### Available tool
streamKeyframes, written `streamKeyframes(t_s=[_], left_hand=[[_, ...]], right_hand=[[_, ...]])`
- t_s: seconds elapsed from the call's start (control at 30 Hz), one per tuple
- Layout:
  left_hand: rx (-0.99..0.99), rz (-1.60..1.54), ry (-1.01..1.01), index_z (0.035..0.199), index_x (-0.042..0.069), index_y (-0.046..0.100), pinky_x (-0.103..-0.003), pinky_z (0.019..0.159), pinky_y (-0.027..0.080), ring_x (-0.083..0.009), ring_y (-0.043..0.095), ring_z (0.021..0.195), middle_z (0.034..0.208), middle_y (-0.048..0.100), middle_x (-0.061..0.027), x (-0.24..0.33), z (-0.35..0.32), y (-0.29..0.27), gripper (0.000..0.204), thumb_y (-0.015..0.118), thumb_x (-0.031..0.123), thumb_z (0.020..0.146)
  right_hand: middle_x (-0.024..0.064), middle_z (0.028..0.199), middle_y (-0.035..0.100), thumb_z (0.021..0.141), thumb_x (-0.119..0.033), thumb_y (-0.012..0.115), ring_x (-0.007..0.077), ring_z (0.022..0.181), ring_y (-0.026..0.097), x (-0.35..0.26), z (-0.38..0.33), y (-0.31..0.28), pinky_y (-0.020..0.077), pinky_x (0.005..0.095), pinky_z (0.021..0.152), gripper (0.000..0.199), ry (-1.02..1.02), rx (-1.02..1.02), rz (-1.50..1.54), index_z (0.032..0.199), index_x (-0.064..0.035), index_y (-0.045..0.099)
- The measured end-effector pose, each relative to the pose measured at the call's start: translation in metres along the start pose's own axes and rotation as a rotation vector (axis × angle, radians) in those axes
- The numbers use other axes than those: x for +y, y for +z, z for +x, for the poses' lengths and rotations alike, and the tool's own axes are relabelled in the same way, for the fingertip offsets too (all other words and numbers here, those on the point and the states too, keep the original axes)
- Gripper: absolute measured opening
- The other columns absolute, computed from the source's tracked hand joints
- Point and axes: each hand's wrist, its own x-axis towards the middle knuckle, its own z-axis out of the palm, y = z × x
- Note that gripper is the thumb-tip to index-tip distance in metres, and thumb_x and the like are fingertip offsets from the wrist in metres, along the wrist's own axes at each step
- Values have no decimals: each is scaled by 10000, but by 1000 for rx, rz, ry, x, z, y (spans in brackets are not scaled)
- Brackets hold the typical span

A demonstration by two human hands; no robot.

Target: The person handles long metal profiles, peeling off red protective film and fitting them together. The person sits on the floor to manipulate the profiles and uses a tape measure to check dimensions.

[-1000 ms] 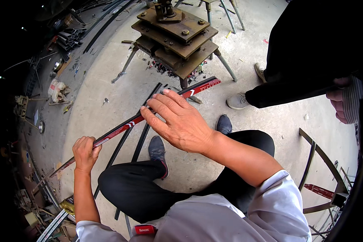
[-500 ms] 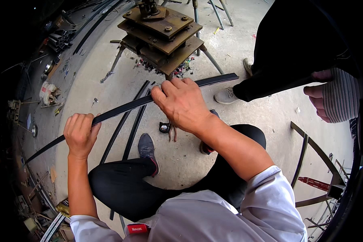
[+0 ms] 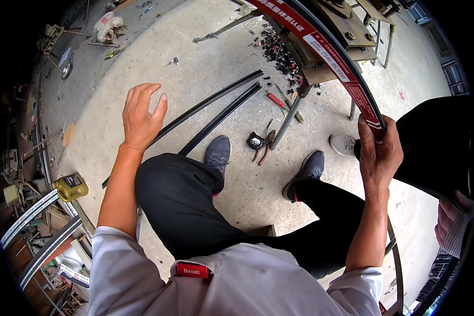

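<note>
My right hand (image 3: pixel 378 155) grips the near end of a long black profile strip (image 3: pixel 329 50) with a red printed film along its face. The strip rises away from the hand and leaves the view at the top. My left hand (image 3: pixel 143 116) is raised over the floor, fingers apart, holding nothing. To its right, two dark strips (image 3: pixel 224 116) lie side by side on the concrete. Between my shoes and the machine rest a black tape measure (image 3: pixel 255 141), pliers (image 3: pixel 267 147) with reddish handles and a red-handled tool (image 3: pixel 275 100).
A metal press on legs (image 3: pixel 321 73) stands at the upper right, partly behind the strip, with black scraps (image 3: pixel 284 58) beneath. Another person's leg (image 3: pixel 432 142) is close on the right. A yellow-green jug (image 3: pixel 71 187) and piled strips (image 3: pixel 42 253) line the left side.
My left hand has let go of the black strip and is empty. My right hand has moved right, now at the strip's end, which has swung upward and shows its red film. The view has shifted.
</note>
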Motion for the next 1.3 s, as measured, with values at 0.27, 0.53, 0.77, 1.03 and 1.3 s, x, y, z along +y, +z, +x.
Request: streamKeyframes(t_s=[0.27, 0.53, 0.77, 1.03, 1.3], left_hand=[[-510, -535, -823, 1095, -1, 735, -327, 827, 571, -165, 711, 893, 951, 749, -90, -67, -169, 113, 161, 758, 130, 1004], [-611, -643, -968, 1081, -24, 740, -283, 715, 539, -96, 668, 806, 901, 744, -57, -85, -213, 116, 172, 755, 137, 1022], [-485, -768, -894, 1067, 10, 726, -254, 717, 500, -72, 610, 777, 872, 686, 10, -77, -136, 73, 146, 716, 155, 1075], [-331, -749, -687, 1106, 4, 716, -267, 809, 533, -92, 641, 858, 929, 701, -16, -12, 2, -9, 170, 682, 171, 1102], [-380, -789, -407, 1122, 9, 729, -263, 801, 525, -76, 630, 865, 947, 703, 6, 81, 67, -17, 187, 728, 191, 1080]], right_hand=[[14, 914, 739, 1039, -290, 795, 57, 825, 647, 31, 7, 7, 513, 215, 758, 297, 59, 122, 249, 1193, -46, 724], [-17, 869, 702, 1033, -269, 818, 40, 796, 600, 22, 19, 7, 494, 213, 726, 278, 89, 197, 359, 1132, -32, 714], [-9, 827, 711, 1010, -255, 845, 52, 743, 601, 8, 20, -13, 516, 230, 697, 284, 218, 231, 458, 1103, -22, 711], [0, 768, 694, 1015, -243, 834, 60, 705, 596, 12, 20, -21, 508, 255, 657, 251, 213, 318, 514, 1086, -36, 710], [28, 785, 695, 1018, -281, 825, 109, 704, 620, 22, 31, -40, 523, 298, 672, 303, 269, 459, 509, 1151, -42, 695]])
